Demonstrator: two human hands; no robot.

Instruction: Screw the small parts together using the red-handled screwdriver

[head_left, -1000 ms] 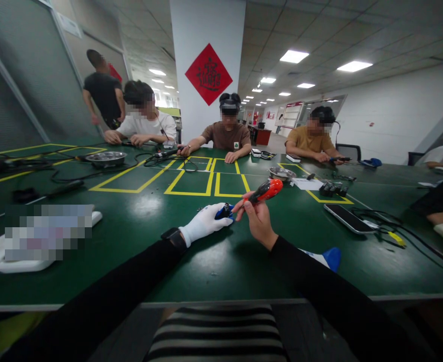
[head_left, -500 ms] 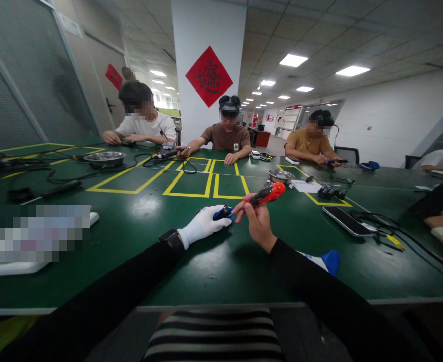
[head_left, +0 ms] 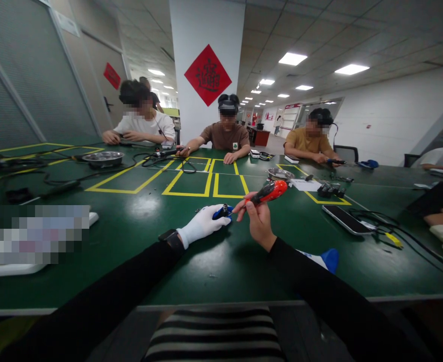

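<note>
In the head view, my left hand point(head_left: 201, 226) wears a white glove with blue on the finger side, and it is closed round a small black part point(head_left: 225, 210). Much of that part is hidden by the fingers, so its kind is unclear. My bare right hand point(head_left: 259, 229) grips a screwdriver point(head_left: 272, 192) with a red and black handle, tilted with the handle's end up to the right. Its thin shaft points left toward the black part; whether the tip touches it I cannot make out. A second white and blue glove point(head_left: 330, 259) lies beyond my right forearm.
A phone point(head_left: 346, 220) and black cables lie to the right. Black parts point(head_left: 330, 191) and a metal bowl point(head_left: 281, 174) sit farther back. White, partly blurred-out items point(head_left: 21, 269) rest on the left. Several people sit round the green table point(head_left: 131, 281).
The screwdriver handle has turned slightly in my right hand, showing a different side of its red and black pattern. My left hand holds the black part in the same place.
</note>
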